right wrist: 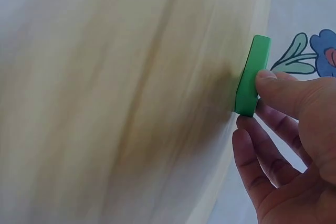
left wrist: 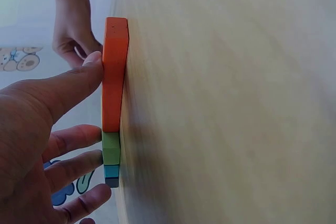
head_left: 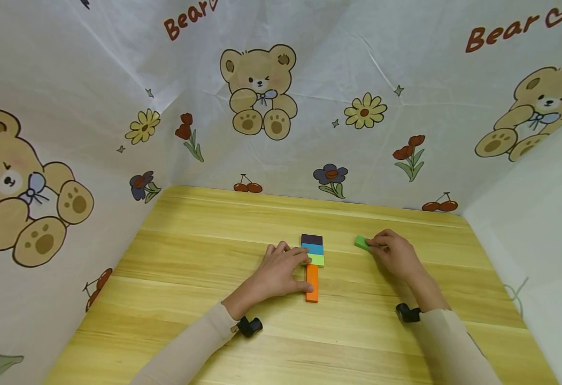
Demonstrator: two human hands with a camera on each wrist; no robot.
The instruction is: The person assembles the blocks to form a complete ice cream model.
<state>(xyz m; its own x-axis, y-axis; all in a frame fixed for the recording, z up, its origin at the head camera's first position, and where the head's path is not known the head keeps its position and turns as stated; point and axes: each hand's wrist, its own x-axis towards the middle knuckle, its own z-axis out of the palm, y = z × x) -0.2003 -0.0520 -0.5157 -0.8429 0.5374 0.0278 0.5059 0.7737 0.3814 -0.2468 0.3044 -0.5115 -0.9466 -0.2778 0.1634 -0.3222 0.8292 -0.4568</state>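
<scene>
My left hand (head_left: 281, 271) lies over a short column of blocks on the wooden table. Its thumb touches the orange block (head_left: 312, 291), which points lengthwise toward me. Fingertips of the same hand rest at the light green block (head_left: 317, 260), set crosswise against the orange one's far end. Beyond it, side by side, come a blue block (head_left: 313, 249) and a dark purple block (head_left: 312, 239). To the right, my right hand (head_left: 397, 255) pinches a green block (right wrist: 254, 77) between thumb and fingers, close over the tabletop and apart from the column.
The light wooden table (head_left: 203, 224) ends at a white cloth backdrop (head_left: 319, 69) printed with bears and flowers. A small black wrist camera (head_left: 250, 326) sits at the left cuff, and another wrist camera (head_left: 408, 313) at the right. A pale cord (head_left: 516, 295) hangs by the right edge.
</scene>
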